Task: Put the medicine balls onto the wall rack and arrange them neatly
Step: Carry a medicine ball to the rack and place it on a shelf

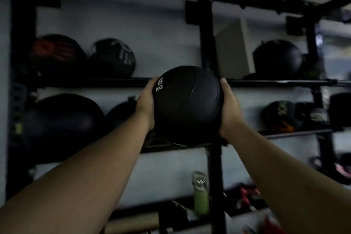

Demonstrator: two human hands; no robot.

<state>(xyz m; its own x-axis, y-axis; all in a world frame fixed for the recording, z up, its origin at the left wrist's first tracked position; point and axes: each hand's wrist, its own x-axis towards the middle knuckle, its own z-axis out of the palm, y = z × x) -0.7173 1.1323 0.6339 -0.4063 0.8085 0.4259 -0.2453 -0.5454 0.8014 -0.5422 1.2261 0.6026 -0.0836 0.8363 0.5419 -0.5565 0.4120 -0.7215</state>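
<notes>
The person holds a black ball (187,104) marked "6 KG" out in front at arm's length, one palm on each flank: the left hand (146,103) presses its left side, fingers spread and curled round toward the back just beside the white lettering, and the right hand (230,108) mirrors it on the right side, thumb lying up along the curve. A squeeze from both sides suits a smooth, heavy sphere with no handle, since neither hand alone could wrap it. The ball hangs in front of the rack (206,47), level with the gap between the upper rail (91,82) and the lower rail (296,132), close to the middle upright; whether its underside already touches the lower shelf cannot be told, as the frame is dim and blurred. Other balls already sit along both rails, toward the left end (112,57) and the right end (277,59), leaving the stretch near the upright free, which is probably why the ball is aimed there. Setting it down likely calls for lowering it until the rails cradle it.
</notes>
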